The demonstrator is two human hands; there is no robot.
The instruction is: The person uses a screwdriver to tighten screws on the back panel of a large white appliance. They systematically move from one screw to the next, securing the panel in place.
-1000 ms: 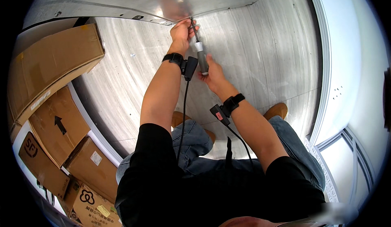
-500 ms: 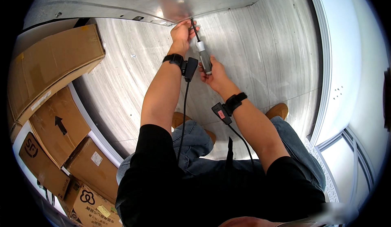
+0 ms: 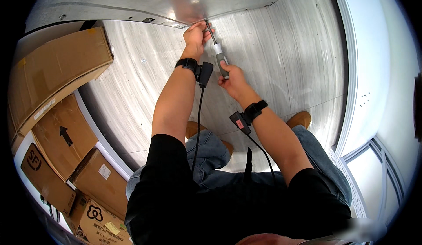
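A screwdriver (image 3: 219,57) with a grey and white handle and a long dark shaft slants from my right hand up to the lower edge of a silvery metal panel (image 3: 123,3). My right hand (image 3: 234,80) is wrapped round the handle, its thumb lying along the grip. At the panel's edge, my left hand (image 3: 194,36) has its fingers bent close about the shaft's tip. What those fingers pinch there is too small to make out. The tip itself meets the panel edge beside them, partly hidden.
Several cardboard boxes (image 3: 57,65) are stacked on the left. A white frame (image 3: 358,60) borders the grey wood-patterned floor (image 3: 145,87) on the right. Black cables (image 3: 200,117) hang from the bands on both wrists. My brown shoes (image 3: 300,120) stand on the floor below.
My right hand has shifted its grip on the screwdriver handle, the thumb now lying across it. The left hand and the tip stay at the panel edge.
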